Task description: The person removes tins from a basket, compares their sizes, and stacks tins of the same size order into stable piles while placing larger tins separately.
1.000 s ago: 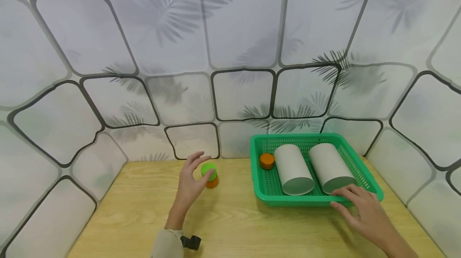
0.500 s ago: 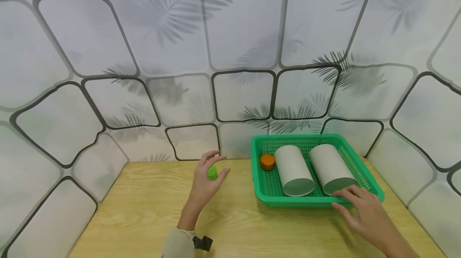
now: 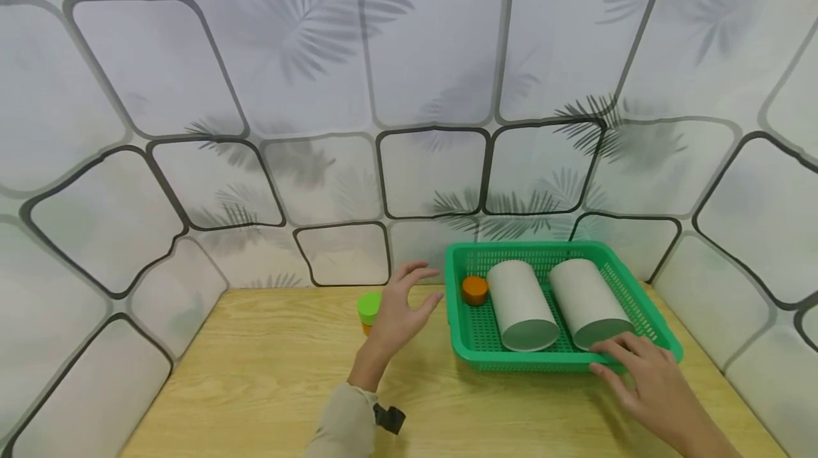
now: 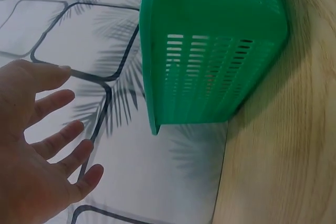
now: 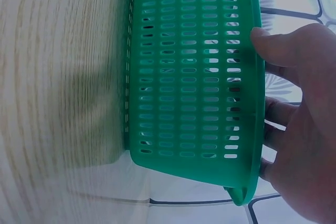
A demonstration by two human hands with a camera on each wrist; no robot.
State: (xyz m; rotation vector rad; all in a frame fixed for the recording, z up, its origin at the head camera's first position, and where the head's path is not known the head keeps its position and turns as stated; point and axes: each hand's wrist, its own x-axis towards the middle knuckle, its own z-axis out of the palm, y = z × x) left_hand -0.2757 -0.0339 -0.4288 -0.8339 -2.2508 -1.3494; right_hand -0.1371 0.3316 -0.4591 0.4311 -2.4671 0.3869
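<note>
A green plastic basket (image 3: 524,357) stands on the table, and my right hand (image 3: 658,390) grips its front rim near the right corner. In the right wrist view the thumb (image 5: 273,45) presses the outer side of the rim while the fingers reach over it. My left hand (image 3: 399,316) hovers just left of the basket, fingers spread in a loose curve, holding nothing. Behind its wrist a bright green round piece (image 3: 368,305) sits on an orange one (image 3: 367,329), partly hidden. The basket holds two white cylinders (image 3: 520,302) lying on their sides and a small orange round piece (image 3: 474,290).
The wooden table (image 3: 255,373) extends left and in front of the basket. A patterned white backdrop (image 3: 319,181) rises behind it and along both sides. A black wrist device (image 3: 390,417) is on the left sleeve (image 3: 345,419).
My left hand has moved right, away from the stacked green and orange pieces, toward the basket. They stay where they were. My right hand keeps its place on the rim.
</note>
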